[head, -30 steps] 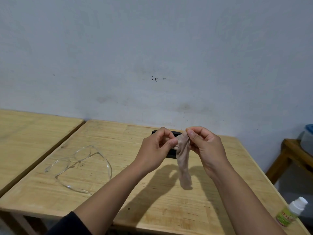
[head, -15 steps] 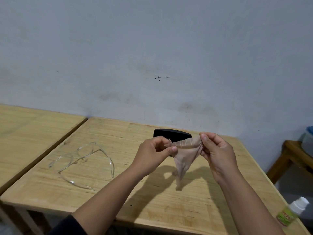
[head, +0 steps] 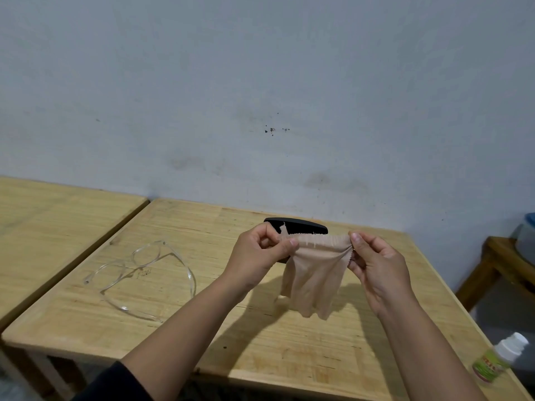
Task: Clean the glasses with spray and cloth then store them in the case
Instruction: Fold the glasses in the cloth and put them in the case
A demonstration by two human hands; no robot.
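Observation:
A beige cleaning cloth (head: 315,273) hangs spread between my hands above the wooden table (head: 179,319). My left hand (head: 260,253) pinches its upper left corner and my right hand (head: 376,261) pinches the upper right corner. Clear-framed glasses (head: 139,273) lie on the table to the left, arms unfolded, apart from both hands. A black glasses case (head: 298,225) sits behind the cloth near the wall, partly hidden by my left hand. The spray bottle (head: 500,360), white-capped with a green label, lies at the table's right front corner.
A second wooden table (head: 58,227) adjoins on the left with a narrow gap between. A wooden stool or bench (head: 500,264) with a blue-lidded container (head: 525,235) stands at the far right. A grey wall runs behind.
My hands have drawn apart, and the cloth went from a bunched, hanging strip to a sheet spread wide between them. The glasses, case and bottle stay put.

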